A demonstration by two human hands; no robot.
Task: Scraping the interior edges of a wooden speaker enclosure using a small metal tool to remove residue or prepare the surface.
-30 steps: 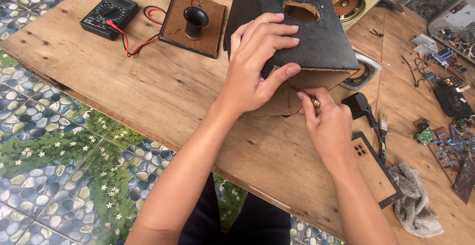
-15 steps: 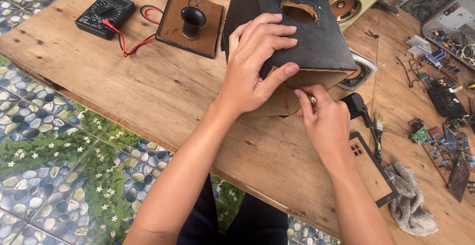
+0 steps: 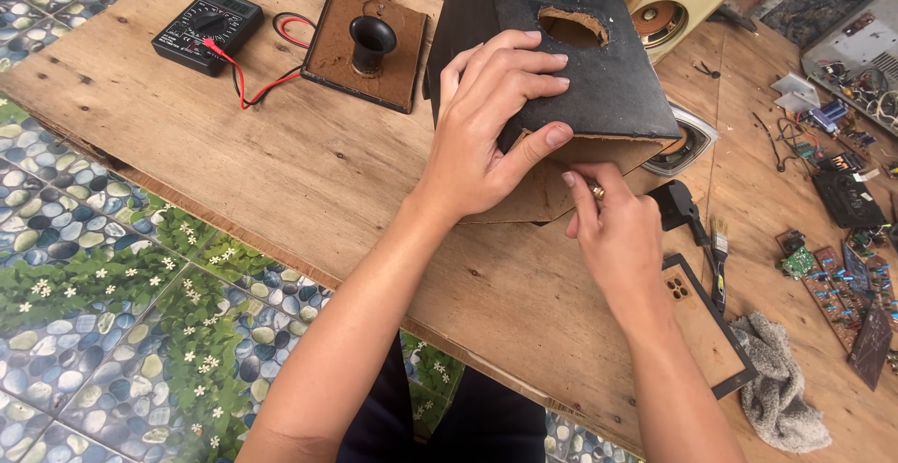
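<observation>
A black speaker box point(image 3: 599, 61) with a round hole in its upper face lies tilted on the wooden table point(image 3: 309, 173). My left hand point(image 3: 491, 122) rests flat on the box's near side, thumb hooked under its lower edge. My right hand point(image 3: 613, 229) is just below the box's bare brown underside, fingers pinched on a small brass-coloured piece point(image 3: 597, 192) at the box's edge. What that piece is cannot be made out.
A black multimeter point(image 3: 206, 28) with red leads lies far left. Beside it sits a brown panel with a black port tube point(image 3: 369, 47). To the right are a loose speaker driver point(image 3: 687, 145), a brush point(image 3: 718, 248), a small framed panel point(image 3: 702, 323), a grey rag point(image 3: 781, 388) and circuit boards point(image 3: 842, 276).
My right hand has shifted slightly up toward the box's lower edge, still pinching the small piece. My left hand stays on the box.
</observation>
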